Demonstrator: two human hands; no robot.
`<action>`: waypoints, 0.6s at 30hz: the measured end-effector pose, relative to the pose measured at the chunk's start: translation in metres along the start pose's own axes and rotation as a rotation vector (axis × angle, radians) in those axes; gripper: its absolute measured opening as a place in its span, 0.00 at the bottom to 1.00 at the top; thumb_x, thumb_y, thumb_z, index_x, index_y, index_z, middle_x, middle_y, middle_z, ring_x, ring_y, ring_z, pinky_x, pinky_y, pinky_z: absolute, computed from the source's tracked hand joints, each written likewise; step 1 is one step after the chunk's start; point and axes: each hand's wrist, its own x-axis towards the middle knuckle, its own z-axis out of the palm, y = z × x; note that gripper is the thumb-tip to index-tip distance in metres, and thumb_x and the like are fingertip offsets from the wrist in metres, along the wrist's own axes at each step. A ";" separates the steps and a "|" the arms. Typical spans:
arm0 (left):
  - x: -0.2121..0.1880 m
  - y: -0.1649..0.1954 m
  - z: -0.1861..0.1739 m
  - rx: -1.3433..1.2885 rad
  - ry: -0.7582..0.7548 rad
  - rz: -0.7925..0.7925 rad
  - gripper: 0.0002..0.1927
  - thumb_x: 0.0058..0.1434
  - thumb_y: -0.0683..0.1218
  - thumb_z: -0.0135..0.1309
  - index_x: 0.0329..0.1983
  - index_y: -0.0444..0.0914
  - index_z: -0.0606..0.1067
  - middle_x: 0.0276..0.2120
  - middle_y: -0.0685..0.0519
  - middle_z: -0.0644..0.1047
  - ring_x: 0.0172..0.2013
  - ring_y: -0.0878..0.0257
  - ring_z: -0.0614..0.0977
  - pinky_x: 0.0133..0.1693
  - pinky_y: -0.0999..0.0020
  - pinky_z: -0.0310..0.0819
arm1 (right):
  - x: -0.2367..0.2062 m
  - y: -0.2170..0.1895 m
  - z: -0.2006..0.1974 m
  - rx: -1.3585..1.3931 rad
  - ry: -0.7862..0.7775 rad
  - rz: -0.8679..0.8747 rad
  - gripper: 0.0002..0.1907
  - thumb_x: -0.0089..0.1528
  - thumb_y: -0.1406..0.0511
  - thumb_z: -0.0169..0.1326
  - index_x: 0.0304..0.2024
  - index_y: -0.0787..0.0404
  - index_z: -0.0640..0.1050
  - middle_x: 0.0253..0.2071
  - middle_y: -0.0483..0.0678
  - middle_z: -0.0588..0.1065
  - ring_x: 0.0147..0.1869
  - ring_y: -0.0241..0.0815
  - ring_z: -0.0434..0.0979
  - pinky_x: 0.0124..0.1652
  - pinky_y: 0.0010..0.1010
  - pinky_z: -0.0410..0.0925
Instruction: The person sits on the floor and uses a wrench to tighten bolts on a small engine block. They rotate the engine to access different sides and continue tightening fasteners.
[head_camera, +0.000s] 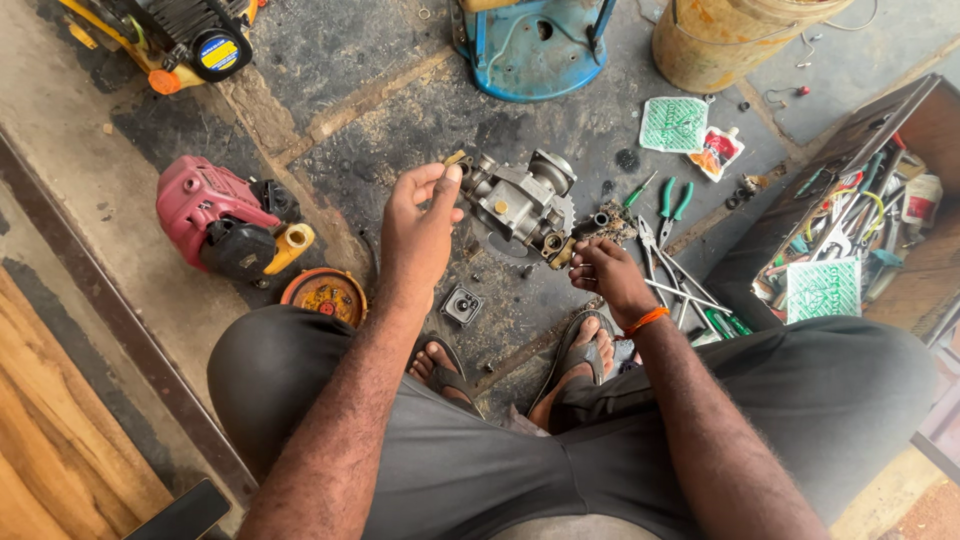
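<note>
The left hand (418, 235) gripped the grey metal carburettor (520, 203) by its left end, lifting it above the stained floor (400, 110). The right hand (610, 275) pinched a small grimy part (607, 222) at the carburettor's lower right (exactly what part was unclear). Just right lay green-handled pliers (672, 203) and scissors (665, 265); further off, a red engine (225, 215) and an open toolbox (860, 230).

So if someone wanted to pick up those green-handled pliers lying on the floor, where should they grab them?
Probably by the two green handles, coming straight down from above. The green-handled pliers lie flat on the floor with the handles spread slightly, pointing away from the person, beyond the right hand. The metal jaws point toward the other tools, so that end looks more crowded.
</note>
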 end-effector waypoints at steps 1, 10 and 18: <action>0.000 0.000 0.001 -0.003 -0.001 -0.002 0.25 0.67 0.59 0.52 0.59 0.38 0.73 0.49 0.52 0.79 0.41 0.66 0.83 0.46 0.67 0.77 | -0.001 -0.001 0.000 -0.010 0.001 -0.003 0.07 0.71 0.61 0.46 0.41 0.56 0.73 0.35 0.43 0.74 0.38 0.35 0.75 0.45 0.32 0.73; 0.003 0.006 -0.006 -0.052 0.072 -0.060 0.34 0.68 0.61 0.49 0.70 0.39 0.59 0.53 0.48 0.76 0.43 0.65 0.81 0.44 0.66 0.79 | 0.003 0.005 0.007 -0.031 0.030 -0.036 0.11 0.73 0.60 0.44 0.41 0.58 0.73 0.34 0.44 0.75 0.37 0.36 0.75 0.43 0.31 0.73; 0.002 0.007 -0.005 -0.138 0.109 -0.019 0.36 0.67 0.60 0.50 0.71 0.37 0.56 0.54 0.44 0.74 0.42 0.63 0.81 0.43 0.65 0.79 | 0.006 0.006 0.004 -0.036 0.013 -0.016 0.13 0.73 0.58 0.44 0.40 0.59 0.72 0.33 0.45 0.74 0.35 0.36 0.75 0.42 0.32 0.74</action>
